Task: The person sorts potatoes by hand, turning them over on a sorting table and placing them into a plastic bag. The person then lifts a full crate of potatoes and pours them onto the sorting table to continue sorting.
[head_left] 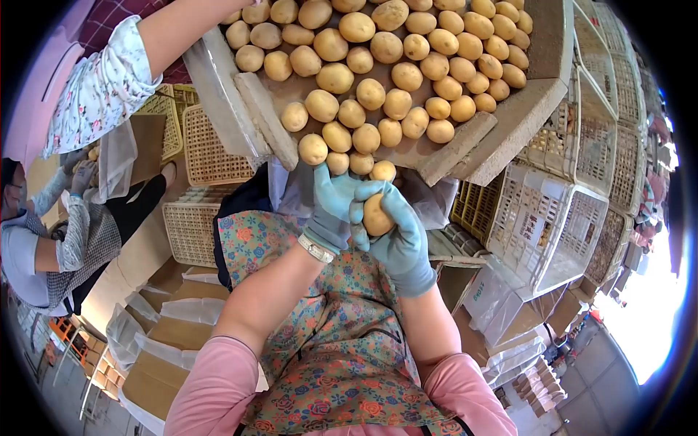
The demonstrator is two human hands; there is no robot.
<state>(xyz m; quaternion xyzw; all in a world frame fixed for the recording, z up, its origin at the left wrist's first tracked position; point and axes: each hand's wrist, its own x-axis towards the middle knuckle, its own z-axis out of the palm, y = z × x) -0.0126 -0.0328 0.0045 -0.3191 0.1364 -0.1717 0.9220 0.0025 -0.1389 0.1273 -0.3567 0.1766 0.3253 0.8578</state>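
Leftmost, we see a co-worker [58, 240] near crates [215, 144]. Just off the table's [273, 94] near edge, our left hand [334, 211] overlaps the right; we can't tell its grip. Our right hand [408, 254] curls around 1 potato [377, 216], seemingly for inspection. 2 boards [267, 120] narrow that edge, probably funnelling potatoes handward. White crates [542, 225] stand rightward.

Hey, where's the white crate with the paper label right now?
In the head view, it's on the right: the white crate sits out past your right hand, beside the near right corner of the sorting table.
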